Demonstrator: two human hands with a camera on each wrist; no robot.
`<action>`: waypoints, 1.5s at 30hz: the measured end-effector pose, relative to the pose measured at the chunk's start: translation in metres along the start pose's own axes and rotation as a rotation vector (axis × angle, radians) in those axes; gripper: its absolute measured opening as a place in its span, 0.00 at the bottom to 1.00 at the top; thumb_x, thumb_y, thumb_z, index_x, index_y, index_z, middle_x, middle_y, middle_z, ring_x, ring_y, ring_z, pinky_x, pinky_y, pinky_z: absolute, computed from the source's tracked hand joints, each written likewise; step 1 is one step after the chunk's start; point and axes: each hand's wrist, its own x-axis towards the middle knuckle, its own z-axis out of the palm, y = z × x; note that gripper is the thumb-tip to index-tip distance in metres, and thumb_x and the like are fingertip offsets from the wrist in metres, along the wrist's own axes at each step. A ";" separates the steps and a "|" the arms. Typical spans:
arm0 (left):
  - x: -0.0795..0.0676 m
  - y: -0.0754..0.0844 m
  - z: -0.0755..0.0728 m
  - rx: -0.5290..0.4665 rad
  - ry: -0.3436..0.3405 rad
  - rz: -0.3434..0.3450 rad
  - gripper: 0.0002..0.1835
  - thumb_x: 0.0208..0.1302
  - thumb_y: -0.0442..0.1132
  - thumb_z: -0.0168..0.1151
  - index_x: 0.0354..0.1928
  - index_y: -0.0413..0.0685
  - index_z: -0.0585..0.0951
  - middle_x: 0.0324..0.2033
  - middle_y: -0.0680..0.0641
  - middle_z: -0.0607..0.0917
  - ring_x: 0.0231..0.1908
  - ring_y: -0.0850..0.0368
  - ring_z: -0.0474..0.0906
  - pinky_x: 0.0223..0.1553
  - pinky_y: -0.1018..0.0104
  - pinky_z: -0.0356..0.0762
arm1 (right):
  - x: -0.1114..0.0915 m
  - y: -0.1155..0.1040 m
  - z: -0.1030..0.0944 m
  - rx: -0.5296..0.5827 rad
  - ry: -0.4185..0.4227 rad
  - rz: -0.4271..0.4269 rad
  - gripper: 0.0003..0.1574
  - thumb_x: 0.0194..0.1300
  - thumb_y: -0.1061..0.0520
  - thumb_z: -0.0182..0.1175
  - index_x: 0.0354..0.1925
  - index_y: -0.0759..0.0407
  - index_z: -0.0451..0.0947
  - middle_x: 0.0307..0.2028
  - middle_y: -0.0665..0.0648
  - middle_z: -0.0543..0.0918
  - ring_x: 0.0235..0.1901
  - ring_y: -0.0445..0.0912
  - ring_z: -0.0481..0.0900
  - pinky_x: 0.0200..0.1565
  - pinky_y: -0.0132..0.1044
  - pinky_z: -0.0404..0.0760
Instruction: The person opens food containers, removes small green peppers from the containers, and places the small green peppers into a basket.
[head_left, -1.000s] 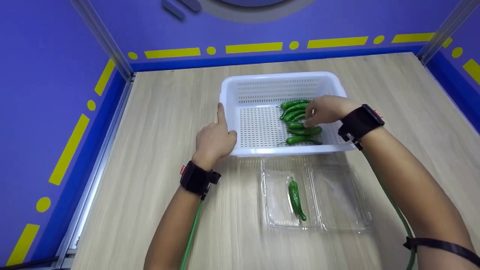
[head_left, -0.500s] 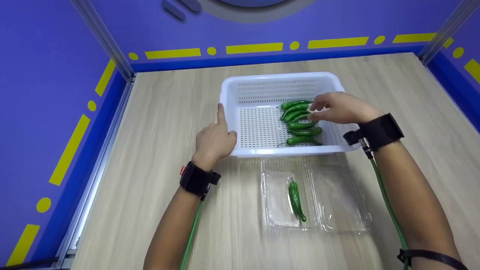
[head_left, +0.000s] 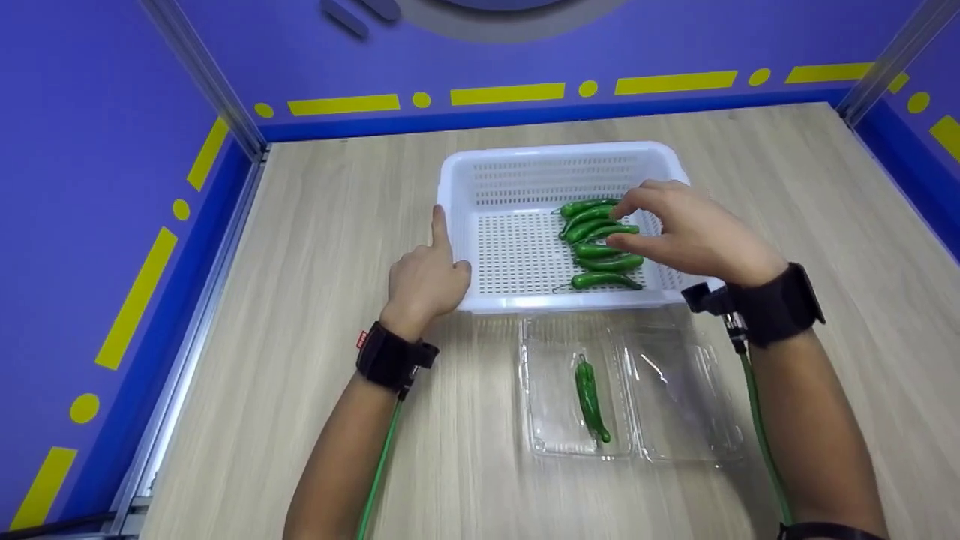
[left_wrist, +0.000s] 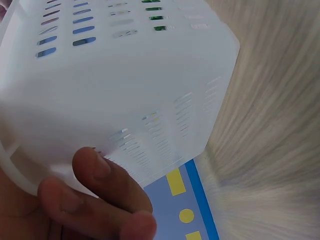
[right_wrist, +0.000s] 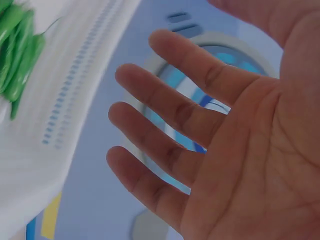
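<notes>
A white perforated basket (head_left: 517, 302) holds several long green chili peppers (head_left: 604, 281) in its right half. My left hand (head_left: 429, 277) grips the basket's left rim, with the index finger lying along the edge; in the left wrist view its other fingers (left_wrist: 107, 182) curl below the rim beside the outer wall. Over the peppers hovers my right hand (head_left: 694, 236), thumb and fingers spread, holding nothing. Its palm and straight fingers (right_wrist: 160, 117) show in the right wrist view. In front of the basket, a clear plastic clamshell box (head_left: 544, 442) lies unfolded, with one green chili pepper (head_left: 590, 397) in its left half.
The basket and box stand on a light wood-grain table (head_left: 337, 225). Blue panels (head_left: 525, 52) with yellow marks border it at the back and sides. Green cables (head_left: 381, 465) run from the wrist straps along both forearms.
My right hand has drawn back to the right and toward me from among the peppers, and its fingers have spread. The left hand stays on the rim.
</notes>
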 end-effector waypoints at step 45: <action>0.000 0.000 0.000 -0.001 0.005 -0.004 0.48 0.68 0.48 0.48 0.82 0.43 0.37 0.22 0.45 0.81 0.19 0.51 0.76 0.19 0.58 0.66 | -0.062 -0.073 0.067 -0.157 -0.175 -0.293 0.26 0.42 0.68 0.69 0.43 0.51 0.85 0.40 0.51 0.88 0.38 0.46 0.84 0.40 0.44 0.82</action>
